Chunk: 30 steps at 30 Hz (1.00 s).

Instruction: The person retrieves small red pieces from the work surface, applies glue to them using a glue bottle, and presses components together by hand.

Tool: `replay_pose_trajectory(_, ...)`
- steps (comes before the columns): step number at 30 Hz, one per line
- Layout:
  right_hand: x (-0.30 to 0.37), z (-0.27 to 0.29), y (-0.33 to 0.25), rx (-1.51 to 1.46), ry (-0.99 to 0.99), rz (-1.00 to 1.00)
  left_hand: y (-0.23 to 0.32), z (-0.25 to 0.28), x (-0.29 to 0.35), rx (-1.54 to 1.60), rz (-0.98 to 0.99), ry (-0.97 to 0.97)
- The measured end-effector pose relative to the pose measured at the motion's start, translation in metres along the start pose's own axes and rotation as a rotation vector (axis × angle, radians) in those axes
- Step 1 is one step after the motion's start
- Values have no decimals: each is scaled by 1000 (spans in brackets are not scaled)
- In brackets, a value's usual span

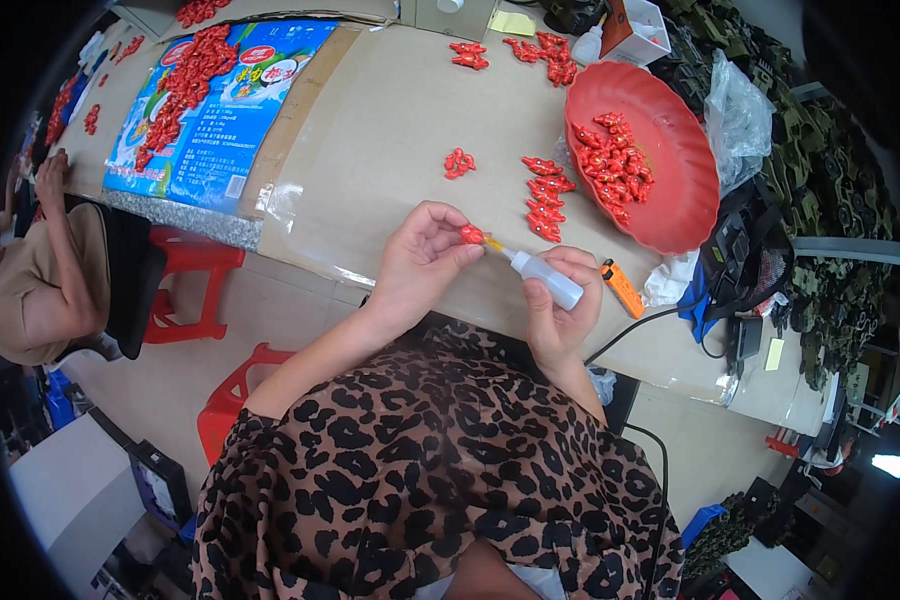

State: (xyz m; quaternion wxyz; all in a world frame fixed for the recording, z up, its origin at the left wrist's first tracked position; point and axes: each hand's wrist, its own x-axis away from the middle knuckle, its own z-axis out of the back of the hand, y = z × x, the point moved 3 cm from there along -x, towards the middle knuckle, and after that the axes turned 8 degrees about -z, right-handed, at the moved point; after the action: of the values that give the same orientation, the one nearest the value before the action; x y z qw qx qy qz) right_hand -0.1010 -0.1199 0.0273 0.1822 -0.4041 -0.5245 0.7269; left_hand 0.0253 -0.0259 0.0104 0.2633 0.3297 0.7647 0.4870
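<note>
My left hand pinches a red piece; my right hand grips a bottle, apparently tilted to aim its nozzle.

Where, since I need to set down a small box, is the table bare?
The widest bare patch of table lies beyond the left hand, between the brown strip and the small red cluster. Crowded: the right side, with the row of red figures, red bowl and orange object.
</note>
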Motion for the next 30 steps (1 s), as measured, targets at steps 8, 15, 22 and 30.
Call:
replay_pose_trajectory(8, 0, 0, 0, -23, 12, -17, 0, 1, 0, 26, 8, 6)
replay_pose_trajectory(15, -1, -1, -2, -68, 10, -39, 2, 0, -1, 45, 8, 9)
replay_pose_trajectory(22, -10, 2, 10, -700, 88, -450, 7, 3, -1, 117, 129, -70)
replay_pose_trajectory(30, -13, -1, 6, -808, 30, -516, 10, 7, -7, 343, 270, -229)
